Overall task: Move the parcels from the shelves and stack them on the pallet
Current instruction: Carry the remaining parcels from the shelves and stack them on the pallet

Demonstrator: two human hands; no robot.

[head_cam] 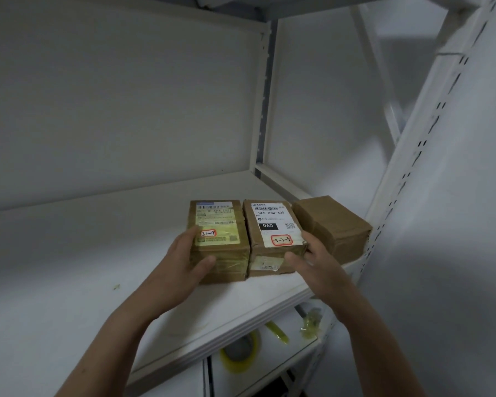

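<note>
On the left parcel [222,247], a red-edged sticker [208,233] reads "31-8" in handwriting. On the middle parcel [255,224], the white label [278,217] reads "060-06B-A05", a black box [267,225] "060", and a red-edged tag [281,240] "3-7-9"

Parcel storeroom: white slotted metal shelving [407,173], labelled cardboard parcels [272,233], tape roll [238,353] below.

The shelf [69,253] half hides the tape roll [235,365].

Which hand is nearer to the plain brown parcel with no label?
Right. The right hand grips the white-label parcel just beside the plain parcel; the left hand holds the yellow-label parcel at the row's far end.
</note>
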